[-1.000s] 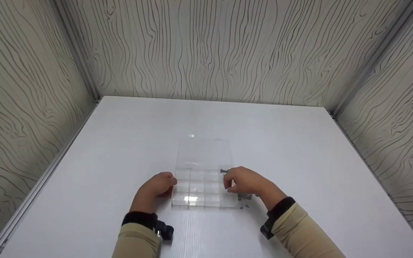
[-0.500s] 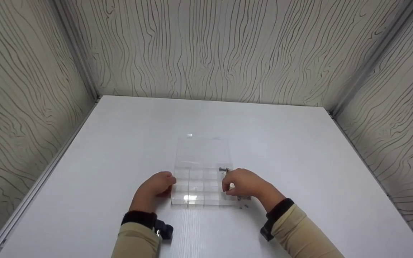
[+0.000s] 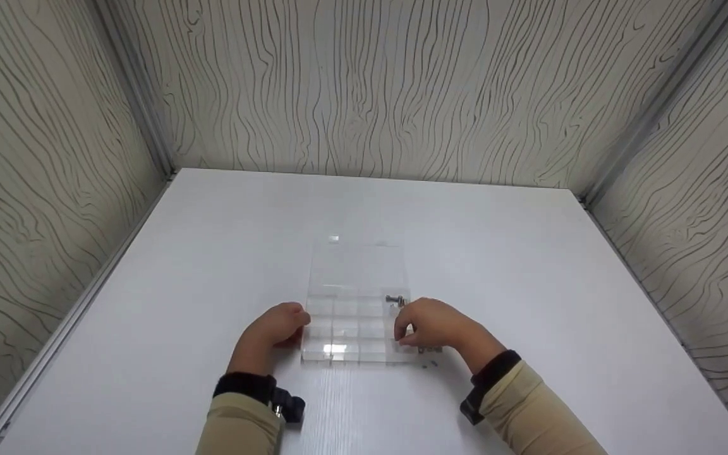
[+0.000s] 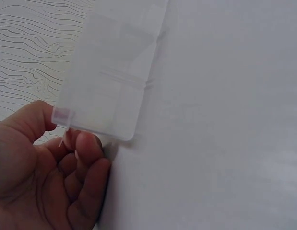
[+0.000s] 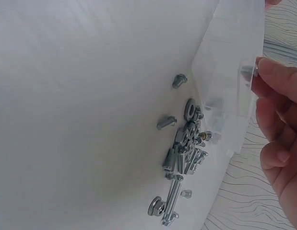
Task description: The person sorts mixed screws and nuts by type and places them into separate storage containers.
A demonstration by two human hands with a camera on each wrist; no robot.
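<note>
You see a clear, colourless compartment box [image 3: 356,316] on the white table [image 3: 212,253]. Silver-grey screws and washers [image 5: 184,143] lie at its right edge. Your sleeves [image 3: 528,411] are beige with black cuffs; the walls [image 3: 364,82] are pale with dark wavy wood-grain lines.

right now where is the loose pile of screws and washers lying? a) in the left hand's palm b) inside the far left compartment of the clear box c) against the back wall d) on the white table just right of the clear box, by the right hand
d: the pile of screws and washers lies on the white table beside the right edge of the clear compartment box, close to the right hand.
</note>
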